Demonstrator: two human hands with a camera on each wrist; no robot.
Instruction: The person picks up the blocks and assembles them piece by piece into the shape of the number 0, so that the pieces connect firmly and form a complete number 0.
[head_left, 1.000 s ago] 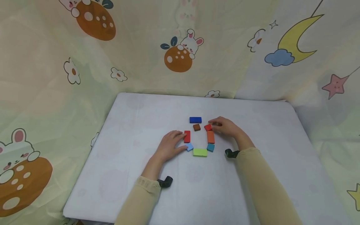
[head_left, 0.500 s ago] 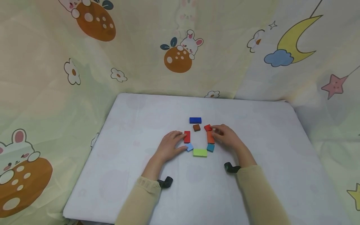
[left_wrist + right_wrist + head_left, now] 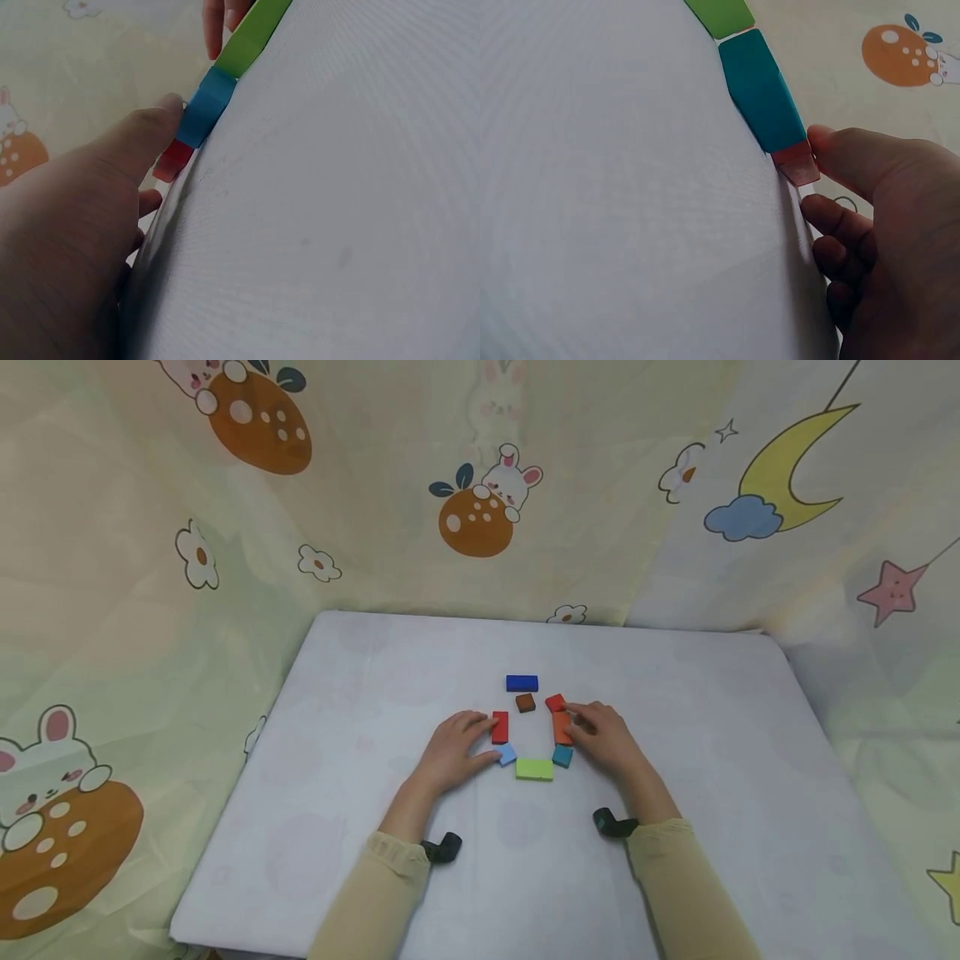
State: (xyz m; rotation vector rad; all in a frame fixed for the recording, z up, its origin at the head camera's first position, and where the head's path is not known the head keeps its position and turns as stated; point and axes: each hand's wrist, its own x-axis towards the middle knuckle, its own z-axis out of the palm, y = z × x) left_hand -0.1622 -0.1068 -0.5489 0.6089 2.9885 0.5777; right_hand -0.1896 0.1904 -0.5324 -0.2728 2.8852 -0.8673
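Note:
Small coloured blocks lie in a ring on the white table. My left hand rests its fingertips against the red oblong block and its thumb at the light blue block. On the other side, my right hand has its index fingertip by the small red block and its thumb against the orange block. Below that is a teal block, also large in the right wrist view. A lime green block closes the near side. The right hand's lower fingers bend loosely, apart from the blocks.
Beyond the ring's near part lie a brown block and a dark blue oblong block. The white table has rounded corners. A patterned cloth hangs behind it and along the sides.
My right hand has come nearer to me, its thumb sliding down from the small red block to the orange block's side. The left hand keeps its place.

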